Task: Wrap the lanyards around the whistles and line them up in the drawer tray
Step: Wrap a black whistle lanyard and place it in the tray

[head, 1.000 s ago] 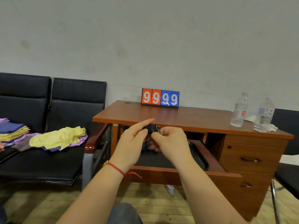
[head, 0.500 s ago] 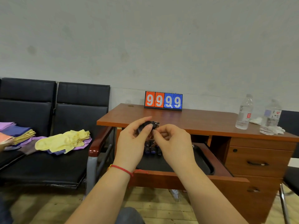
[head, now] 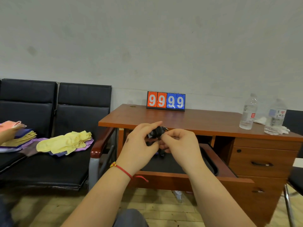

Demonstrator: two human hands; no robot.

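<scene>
- The left hand (head: 139, 145) pinches a small black plastic whistle (head: 155, 132) between thumb and forefinger, held up over the open wooden drawer (head: 229, 173), in front of the near edge of the brown wooden desk (head: 196, 122).
- The right hand (head: 178, 143) has its fingers curled at the whistle's right end; it seems to grip the thin black lanyard, though the cord itself is hidden.
- To wrap well, keep the cord taut and lay each turn beside the last.
- Tuck the loose end under a turn so it holds.
- Then set it beside the dark whistles (head: 161, 154) already in the black drawer tray (head: 211, 163), just below the hands.
</scene>
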